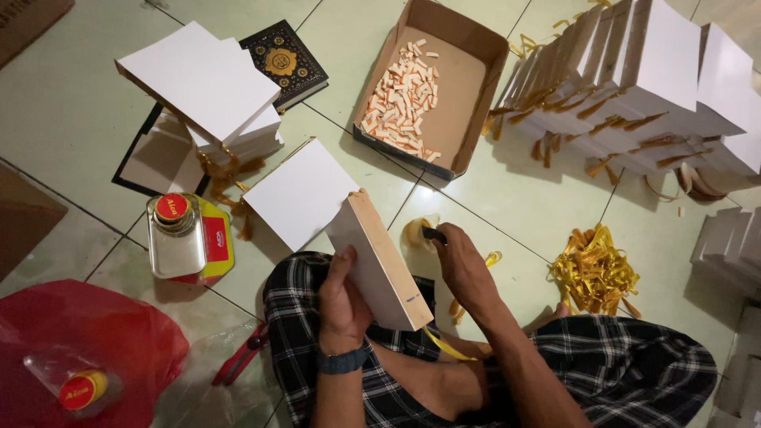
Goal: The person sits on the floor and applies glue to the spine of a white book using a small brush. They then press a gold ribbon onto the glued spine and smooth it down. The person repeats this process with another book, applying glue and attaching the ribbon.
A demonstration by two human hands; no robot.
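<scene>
My left hand (pixel 342 305) gripped the book block (pixel 379 265) upright, spine exposed, while my right hand (pixel 460 265) pinched a brush (pixel 434 234) over the glue dish (pixel 418 235).

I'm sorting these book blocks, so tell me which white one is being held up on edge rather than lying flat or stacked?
The book block gripped by the left hand, above the checked lap. It stands tilted on edge, spine up; the others lie on the floor or in stacks.

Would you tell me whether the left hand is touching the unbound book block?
Touching: the head view shows the left hand gripping the book block, fingers wrapped around its edge.
</scene>
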